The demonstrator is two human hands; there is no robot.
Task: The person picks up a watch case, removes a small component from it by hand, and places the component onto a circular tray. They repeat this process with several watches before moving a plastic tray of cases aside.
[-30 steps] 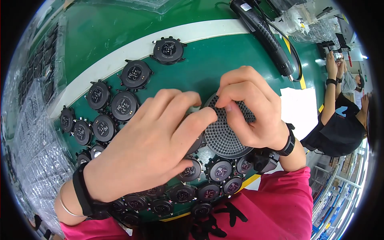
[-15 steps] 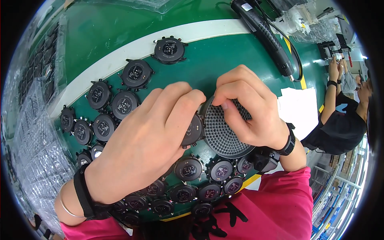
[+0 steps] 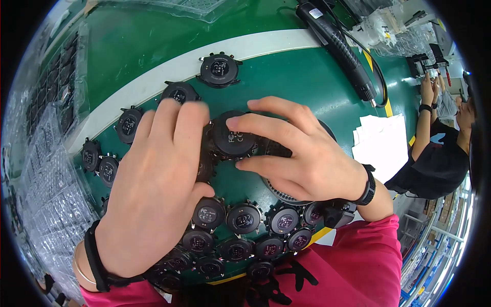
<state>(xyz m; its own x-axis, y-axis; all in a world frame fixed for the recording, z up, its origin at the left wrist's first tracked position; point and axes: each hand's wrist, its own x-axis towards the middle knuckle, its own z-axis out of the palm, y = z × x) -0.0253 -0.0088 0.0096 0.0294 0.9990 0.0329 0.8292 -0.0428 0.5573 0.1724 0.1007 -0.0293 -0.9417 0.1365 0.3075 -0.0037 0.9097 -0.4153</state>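
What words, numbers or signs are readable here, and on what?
I won't copy wording; the marks stand here:
Round watch case at the right hand: pale print and symbols.
Other watch cases: similar marks, many too small to read.
Black cylindrical tool: pale label, too small to read.
Pink top: large black characters, partly cut off.

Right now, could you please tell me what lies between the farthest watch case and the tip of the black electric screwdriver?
In the head view, only bare green work surface lies between that watch case and the screwdriver tip.
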